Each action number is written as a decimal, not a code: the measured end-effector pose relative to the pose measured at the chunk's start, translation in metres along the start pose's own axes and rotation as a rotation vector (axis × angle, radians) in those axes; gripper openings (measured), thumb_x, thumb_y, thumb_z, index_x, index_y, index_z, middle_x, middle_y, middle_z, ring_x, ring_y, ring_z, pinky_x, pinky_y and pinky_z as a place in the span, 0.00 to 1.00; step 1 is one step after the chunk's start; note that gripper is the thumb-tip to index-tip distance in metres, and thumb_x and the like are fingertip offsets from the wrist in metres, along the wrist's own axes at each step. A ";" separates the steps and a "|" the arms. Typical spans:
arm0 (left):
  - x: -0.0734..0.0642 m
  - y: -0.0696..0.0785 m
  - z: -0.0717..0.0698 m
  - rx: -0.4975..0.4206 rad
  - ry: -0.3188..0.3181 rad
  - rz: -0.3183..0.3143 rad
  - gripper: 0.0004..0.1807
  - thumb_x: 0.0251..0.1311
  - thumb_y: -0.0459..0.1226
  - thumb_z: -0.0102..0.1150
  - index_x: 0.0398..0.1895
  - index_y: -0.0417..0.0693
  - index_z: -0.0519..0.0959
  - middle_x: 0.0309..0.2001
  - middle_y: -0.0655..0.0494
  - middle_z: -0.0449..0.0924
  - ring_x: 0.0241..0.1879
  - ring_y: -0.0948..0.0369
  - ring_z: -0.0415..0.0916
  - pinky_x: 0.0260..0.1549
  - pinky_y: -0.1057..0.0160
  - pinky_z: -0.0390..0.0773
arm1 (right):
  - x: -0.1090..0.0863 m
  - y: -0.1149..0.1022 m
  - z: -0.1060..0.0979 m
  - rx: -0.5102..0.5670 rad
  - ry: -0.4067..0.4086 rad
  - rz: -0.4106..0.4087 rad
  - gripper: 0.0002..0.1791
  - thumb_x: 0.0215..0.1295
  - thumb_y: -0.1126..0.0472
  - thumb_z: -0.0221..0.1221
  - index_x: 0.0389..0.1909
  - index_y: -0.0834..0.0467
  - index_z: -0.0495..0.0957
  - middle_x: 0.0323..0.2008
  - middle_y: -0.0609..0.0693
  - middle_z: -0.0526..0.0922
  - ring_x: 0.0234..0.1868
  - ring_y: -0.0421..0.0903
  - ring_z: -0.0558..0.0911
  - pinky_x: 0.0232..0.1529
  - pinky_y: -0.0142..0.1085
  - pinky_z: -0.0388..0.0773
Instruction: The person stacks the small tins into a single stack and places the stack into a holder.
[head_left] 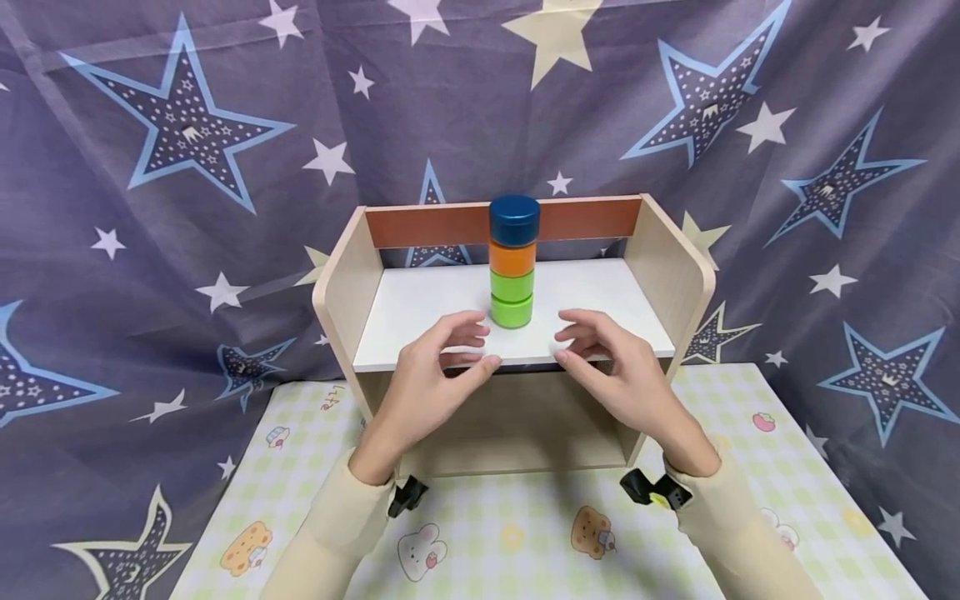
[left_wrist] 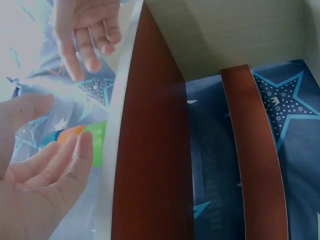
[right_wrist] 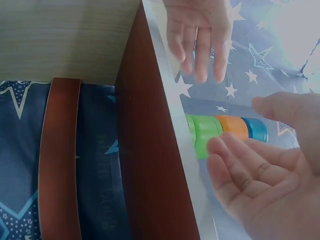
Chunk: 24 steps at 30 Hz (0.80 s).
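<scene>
A stack of round, cup-like pieces stands upright on the white shelf top (head_left: 420, 312). From the bottom it has two light green pieces (head_left: 512, 313), an orange piece (head_left: 512, 259) and a dark blue piece (head_left: 514, 221) on top. Just left of the stack's base, my left hand (head_left: 429, 373) has its fingers loosely bent with nothing in them. My right hand (head_left: 628, 373) mirrors it on the other side, also holding nothing, a gap between its fingertips and the stack. In the right wrist view, the green piece (right_wrist: 205, 132) shows beyond the right fingers.
The wooden shelf unit (head_left: 352, 292) has raised side panels and a reddish-brown back rail (head_left: 435, 225). Below its top is an open lower compartment (head_left: 517, 425). It stands on a table with a green checked cloth (head_left: 517, 567). A purple star-patterned curtain (head_left: 465, 100) hangs behind.
</scene>
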<state>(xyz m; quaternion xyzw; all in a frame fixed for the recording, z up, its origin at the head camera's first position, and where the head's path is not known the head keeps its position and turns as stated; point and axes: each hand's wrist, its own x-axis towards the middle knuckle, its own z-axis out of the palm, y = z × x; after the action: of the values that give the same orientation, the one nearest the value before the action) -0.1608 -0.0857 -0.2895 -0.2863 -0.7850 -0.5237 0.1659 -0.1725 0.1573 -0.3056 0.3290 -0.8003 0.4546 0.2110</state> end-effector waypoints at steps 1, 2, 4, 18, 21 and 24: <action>-0.004 0.002 -0.001 0.003 0.008 0.026 0.25 0.53 0.32 0.65 0.55 0.41 0.71 0.45 0.48 0.78 0.43 0.52 0.77 0.40 0.58 0.80 | -0.003 -0.005 -0.002 -0.004 0.007 -0.010 0.23 0.59 0.67 0.61 0.57 0.57 0.70 0.39 0.53 0.81 0.36 0.42 0.79 0.39 0.39 0.79; -0.007 0.004 -0.002 0.007 0.015 0.043 0.25 0.52 0.31 0.65 0.54 0.40 0.71 0.44 0.48 0.78 0.43 0.52 0.77 0.40 0.58 0.80 | -0.006 -0.010 -0.003 -0.008 0.012 -0.019 0.23 0.58 0.70 0.61 0.55 0.59 0.71 0.38 0.53 0.81 0.36 0.42 0.79 0.39 0.40 0.79; -0.015 0.006 -0.002 0.019 0.028 0.068 0.23 0.51 0.29 0.65 0.53 0.37 0.72 0.43 0.47 0.78 0.42 0.53 0.77 0.39 0.58 0.80 | -0.012 -0.019 -0.006 -0.016 0.020 -0.033 0.22 0.56 0.73 0.61 0.53 0.63 0.72 0.37 0.54 0.81 0.36 0.44 0.79 0.38 0.42 0.79; -0.074 -0.025 0.007 0.030 0.048 0.034 0.22 0.51 0.27 0.65 0.52 0.38 0.73 0.44 0.50 0.77 0.42 0.55 0.76 0.38 0.56 0.80 | -0.065 0.026 0.006 -0.032 0.054 -0.044 0.25 0.56 0.71 0.62 0.55 0.53 0.73 0.39 0.43 0.81 0.38 0.40 0.79 0.35 0.32 0.78; -0.087 -0.033 0.010 0.040 0.035 0.012 0.22 0.51 0.27 0.64 0.52 0.38 0.73 0.44 0.50 0.77 0.42 0.55 0.76 0.38 0.57 0.80 | -0.079 0.036 0.008 -0.040 0.058 -0.031 0.24 0.56 0.70 0.62 0.54 0.52 0.73 0.38 0.43 0.81 0.37 0.39 0.79 0.34 0.29 0.76; -0.101 -0.044 0.015 0.038 0.020 0.016 0.22 0.51 0.26 0.64 0.51 0.35 0.72 0.44 0.48 0.77 0.41 0.53 0.77 0.37 0.56 0.80 | -0.091 0.042 0.011 -0.037 0.061 -0.020 0.24 0.56 0.71 0.62 0.53 0.52 0.74 0.38 0.42 0.81 0.37 0.39 0.79 0.33 0.26 0.74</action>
<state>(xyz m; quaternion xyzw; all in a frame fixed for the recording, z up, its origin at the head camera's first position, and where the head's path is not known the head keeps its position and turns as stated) -0.1091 -0.1123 -0.3840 -0.2843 -0.7907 -0.5102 0.1835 -0.1403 0.1939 -0.3940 0.3191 -0.7985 0.4473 0.2457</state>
